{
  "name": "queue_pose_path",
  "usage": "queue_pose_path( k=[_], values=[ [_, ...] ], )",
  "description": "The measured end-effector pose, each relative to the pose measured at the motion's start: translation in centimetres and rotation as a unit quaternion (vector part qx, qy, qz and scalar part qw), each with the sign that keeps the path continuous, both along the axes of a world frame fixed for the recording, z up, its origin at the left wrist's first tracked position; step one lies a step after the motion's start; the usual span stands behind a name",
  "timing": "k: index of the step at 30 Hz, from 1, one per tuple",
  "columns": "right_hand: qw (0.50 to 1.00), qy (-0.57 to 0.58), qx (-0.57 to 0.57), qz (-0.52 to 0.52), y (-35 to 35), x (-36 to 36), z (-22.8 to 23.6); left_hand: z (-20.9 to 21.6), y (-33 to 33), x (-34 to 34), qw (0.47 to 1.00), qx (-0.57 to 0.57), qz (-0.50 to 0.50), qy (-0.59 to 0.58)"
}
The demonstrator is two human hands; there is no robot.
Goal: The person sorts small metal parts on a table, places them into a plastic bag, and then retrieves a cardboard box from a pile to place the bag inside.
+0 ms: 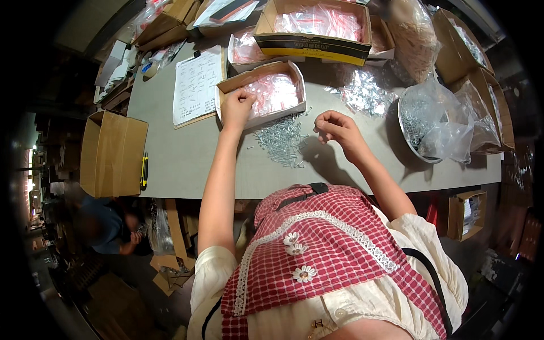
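My left hand [236, 110] reaches over the near left side of a small white cardboard box [277, 118]. Its fingers are bent together against the small clear plastic bags [279, 93] with red edges inside; what they pinch, if anything, is hidden. Just in front of that box a loose heap of silver screws [280, 141] lies on the grey table [187, 164]. To the right of the heap, my right hand [341, 133] hovers above the tabletop with curled fingers, thumb against them. Whatever it holds is too small to make out.
Beyond the box are a handwritten sheet on a clipboard [197, 85] and a larger box of bags [311, 48]. Filled packets [365, 90] and a metal bowl of screws [413, 127] lie right. An open carton [113, 153] and yellow cutter [144, 171] are left; another person [110, 226] sits beyond.
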State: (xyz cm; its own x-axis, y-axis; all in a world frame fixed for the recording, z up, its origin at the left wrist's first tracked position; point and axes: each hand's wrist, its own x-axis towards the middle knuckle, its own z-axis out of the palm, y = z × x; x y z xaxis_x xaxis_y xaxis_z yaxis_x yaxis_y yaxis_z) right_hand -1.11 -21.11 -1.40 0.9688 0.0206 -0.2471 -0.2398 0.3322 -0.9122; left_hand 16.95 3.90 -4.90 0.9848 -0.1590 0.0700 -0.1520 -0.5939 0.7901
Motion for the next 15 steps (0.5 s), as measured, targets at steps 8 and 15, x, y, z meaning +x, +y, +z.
queue_pose_path(
  k=[8,15],
  values=[
    [0.998,-0.027,-0.001,0.050,1.3,0.3,-0.5,-0.8,1.4,0.6,0.972,0.212,-0.084,0.054],
    [1.000,-0.006,-0.004,0.021,0.7,-0.1,-1.3,0.5,0.9,-1.0,0.980,-0.188,-0.014,0.068]
  ],
)
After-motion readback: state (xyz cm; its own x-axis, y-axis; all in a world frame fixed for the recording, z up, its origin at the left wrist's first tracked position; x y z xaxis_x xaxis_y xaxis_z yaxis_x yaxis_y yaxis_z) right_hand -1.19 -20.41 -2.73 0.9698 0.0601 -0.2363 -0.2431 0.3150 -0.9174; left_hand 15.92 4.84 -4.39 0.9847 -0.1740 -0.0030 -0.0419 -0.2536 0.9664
